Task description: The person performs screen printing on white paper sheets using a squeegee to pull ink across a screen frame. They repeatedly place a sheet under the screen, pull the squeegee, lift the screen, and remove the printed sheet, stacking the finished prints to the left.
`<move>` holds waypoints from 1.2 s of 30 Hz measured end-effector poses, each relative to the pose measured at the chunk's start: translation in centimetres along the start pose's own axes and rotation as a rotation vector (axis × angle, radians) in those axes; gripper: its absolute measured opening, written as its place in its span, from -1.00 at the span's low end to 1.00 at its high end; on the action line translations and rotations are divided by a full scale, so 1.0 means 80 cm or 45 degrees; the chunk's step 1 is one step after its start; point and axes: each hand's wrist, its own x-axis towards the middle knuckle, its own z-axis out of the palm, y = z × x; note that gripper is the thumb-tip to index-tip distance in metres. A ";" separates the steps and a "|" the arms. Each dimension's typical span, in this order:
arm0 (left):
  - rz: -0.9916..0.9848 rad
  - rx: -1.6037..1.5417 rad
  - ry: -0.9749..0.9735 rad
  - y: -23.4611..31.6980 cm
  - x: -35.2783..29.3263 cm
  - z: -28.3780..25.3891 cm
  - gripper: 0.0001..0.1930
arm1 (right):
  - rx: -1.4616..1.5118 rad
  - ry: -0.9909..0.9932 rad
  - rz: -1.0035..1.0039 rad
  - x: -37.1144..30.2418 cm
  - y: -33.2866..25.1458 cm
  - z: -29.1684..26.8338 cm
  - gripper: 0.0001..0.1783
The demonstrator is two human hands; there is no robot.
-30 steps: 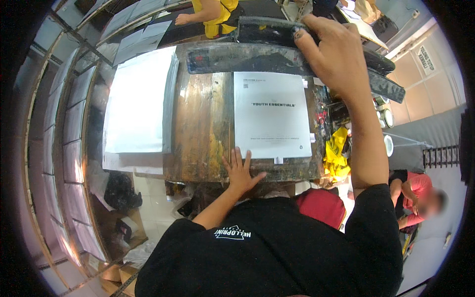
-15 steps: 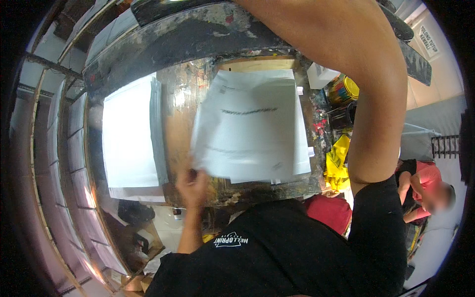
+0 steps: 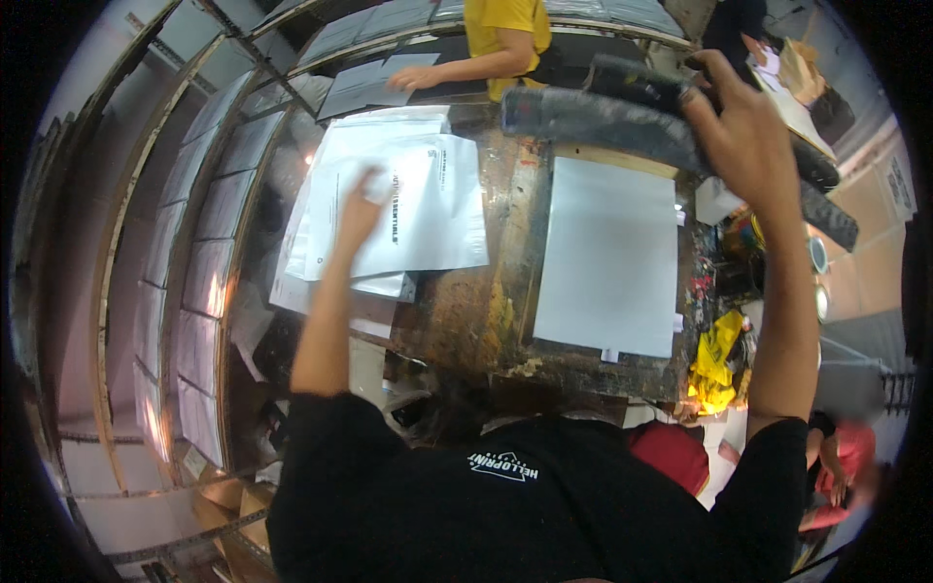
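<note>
My right hand [image 3: 739, 131] is closed around the edge of a dark, ink-stained screen-printing frame [image 3: 622, 121], which is raised over the far end of a flat white sheet or board [image 3: 610, 257] on the worktable. Small white tabs stick out along that white piece's edges. My left hand [image 3: 360, 209], slightly blurred, is over a white plastic mailer bag [image 3: 428, 228] with black print, its fingers stretched out. The bag lies askew on a stack of white bags [image 3: 389, 124] at the table's left. Whether the left hand touches the bag is unclear.
Across the table, a person in a yellow shirt [image 3: 505, 29] has a hand on grey sheets [image 3: 355, 89]. Rack shelves [image 3: 209, 262] line the left. Paint cans [image 3: 746, 233] and a yellow plastic bag [image 3: 717, 360] are at the right. Another person [image 3: 853, 457] is at lower right.
My left hand has carried the printed bag from the white board to the left stack and let it go. The view has shifted, bringing the screen frame and the person in yellow into sight.
</note>
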 end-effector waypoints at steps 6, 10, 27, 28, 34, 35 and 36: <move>-0.357 -2.200 -0.497 0.242 -0.279 0.106 0.19 | 0.026 -0.710 -0.190 -0.200 -0.056 0.026 -0.37; -1.198 -2.014 -0.550 0.128 -0.349 0.183 0.26 | 0.352 -0.882 -0.004 -0.355 -0.038 0.121 -0.60; -1.794 -1.473 -0.416 0.091 -0.343 0.263 0.30 | 0.174 -0.549 -0.141 -0.190 0.107 0.478 -0.47; -1.784 -1.459 -0.411 0.091 -0.347 0.264 0.31 | 0.167 -0.638 -0.142 -0.156 0.125 0.499 -0.54; -1.738 -1.474 -0.321 0.123 -0.346 0.242 0.28 | 0.261 -0.643 -0.134 -0.016 0.196 0.546 -0.46; -1.700 -1.463 -0.331 0.124 -0.346 0.239 0.27 | 0.254 -0.623 -0.177 -0.015 0.199 0.550 -0.47; -1.662 -1.448 -0.348 0.124 -0.347 0.235 0.26 | 0.190 -0.626 -0.189 -0.024 0.196 0.551 -0.48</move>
